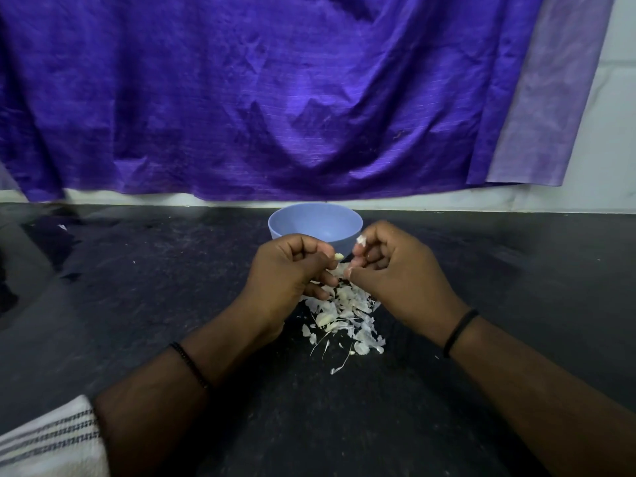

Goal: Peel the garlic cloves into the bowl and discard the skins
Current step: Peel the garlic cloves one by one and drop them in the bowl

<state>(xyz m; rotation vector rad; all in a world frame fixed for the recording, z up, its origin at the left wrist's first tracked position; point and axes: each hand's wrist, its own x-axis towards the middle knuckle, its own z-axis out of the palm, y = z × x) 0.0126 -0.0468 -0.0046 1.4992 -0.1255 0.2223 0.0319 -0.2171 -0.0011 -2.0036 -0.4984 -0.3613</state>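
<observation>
1. Nearest to the camera, at the lower left corner, there is a white cloth with grey stripes (48,438), just beside the left forearm.
2. The left forearm carries a thin dark bead band (190,364) on the wrist.
3. The left hand (292,270) is held above the dark surface (137,287). Its fingers are curled, and thumb and fingertips pinch a small pale garlic clove (338,256), whose tip shows toward the right hand.
4. Under and between the two hands lies a pile of white garlic skins (344,318) on the surface, with thin strands spread toward the camera. A few pale pieces in the pile look like whole cloves, but I cannot tell for sure.
5. The right hand (395,270) is very near the left one. Its fingers are curled and they pinch a piece of skin (361,239) near the fingertips.
6. The right wrist carries a plain black band (459,333).
7. Behind the hands stands a light blue bowl (315,223), upright on the surface, partly hidden by the knuckles. What lies inside it I cannot tell.
8. Behind the bowl hangs a purple cloth (275,98) in front of a white wall (612,132).
</observation>
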